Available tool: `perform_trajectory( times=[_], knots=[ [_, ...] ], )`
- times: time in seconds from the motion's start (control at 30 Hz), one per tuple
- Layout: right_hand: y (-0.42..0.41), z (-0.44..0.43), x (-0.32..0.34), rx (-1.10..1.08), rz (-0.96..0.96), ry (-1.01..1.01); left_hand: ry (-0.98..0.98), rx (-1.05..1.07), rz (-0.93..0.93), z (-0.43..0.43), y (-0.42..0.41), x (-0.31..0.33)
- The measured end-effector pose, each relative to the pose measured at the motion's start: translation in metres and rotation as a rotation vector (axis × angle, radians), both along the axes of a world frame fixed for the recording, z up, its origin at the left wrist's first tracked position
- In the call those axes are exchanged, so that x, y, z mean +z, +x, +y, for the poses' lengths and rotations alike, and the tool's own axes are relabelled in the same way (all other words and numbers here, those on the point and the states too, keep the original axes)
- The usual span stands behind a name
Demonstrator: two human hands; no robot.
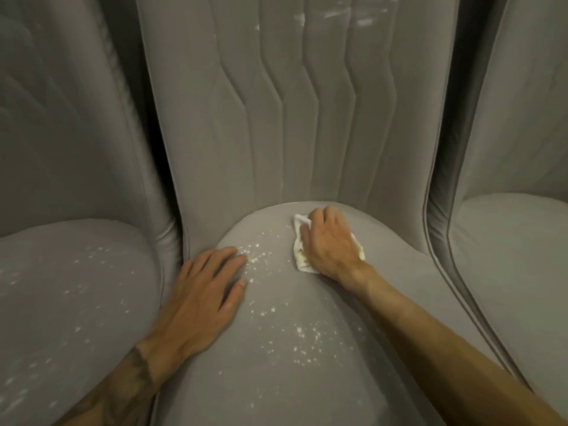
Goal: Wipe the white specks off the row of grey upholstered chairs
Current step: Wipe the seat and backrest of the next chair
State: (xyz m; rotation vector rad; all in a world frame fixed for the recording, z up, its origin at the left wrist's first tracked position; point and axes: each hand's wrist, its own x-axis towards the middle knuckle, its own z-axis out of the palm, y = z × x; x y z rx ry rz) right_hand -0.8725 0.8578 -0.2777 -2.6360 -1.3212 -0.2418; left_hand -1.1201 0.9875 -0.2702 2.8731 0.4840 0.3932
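Note:
The middle grey chair's seat (384,302) fills the lower centre, with its quilted backrest (276,103) rising behind. White specks (304,336) dot the seat's middle and front, and more lie near my left fingertips. My right hand (330,241) presses a small white cloth (299,256) onto the rear of the seat, fingers curled over it. My left hand (206,287) rests flat on the seat's left side with fingers straight. White smears (335,16) mark the top of the backrest.
A second grey chair's seat (61,287), also speckled white, stands to the left. A third chair's seat (516,241) stands at the right edge. Dark narrow gaps separate the chairs.

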Motion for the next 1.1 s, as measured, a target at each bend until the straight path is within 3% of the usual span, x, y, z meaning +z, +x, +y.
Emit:
perform_trajectory(
  times=[0.1,0.23,0.33,0.43,0.5,0.67,0.8,0.87,0.93,1.03,1.1],
  knots=[
    [0.015,-0.012,0.004,-0.01,0.087,0.076,0.016,-0.042,0.022,0.007,-0.002,-0.002],
    [0.03,-0.03,0.012,-0.343,0.048,0.021,-0.002,-0.104,0.037,0.016,-0.016,0.0],
    [-0.001,0.003,0.011,-0.217,0.024,-0.056,-0.039,-0.102,0.028,0.014,-0.021,-0.003],
    [-0.016,0.018,0.007,-0.032,0.036,0.018,-0.055,-0.084,0.02,0.012,-0.018,-0.004],
    [-0.003,0.005,0.011,-0.054,0.113,0.065,-0.053,-0.086,0.018,0.013,-0.019,-0.004],
    [0.022,-0.008,0.016,-0.379,0.022,-0.047,-0.043,-0.074,0.01,0.015,-0.019,-0.006],
    [-0.008,0.03,0.01,-0.108,0.017,0.018,-0.055,-0.078,-0.012,0.017,-0.021,-0.012],
    [-0.008,0.017,0.019,-0.071,0.038,0.08,-0.066,-0.085,-0.015,0.018,-0.022,-0.015],
    [0.003,-0.005,0.026,-0.178,-0.031,0.131,-0.072,-0.066,-0.035,0.019,-0.021,-0.014],
    [0.021,-0.015,0.02,-0.485,0.057,0.123,-0.061,-0.056,-0.045,0.015,-0.019,-0.012],
    [0.011,0.006,0.013,-0.426,0.066,0.076,-0.05,-0.064,-0.064,0.013,-0.018,-0.009]
  ],
)
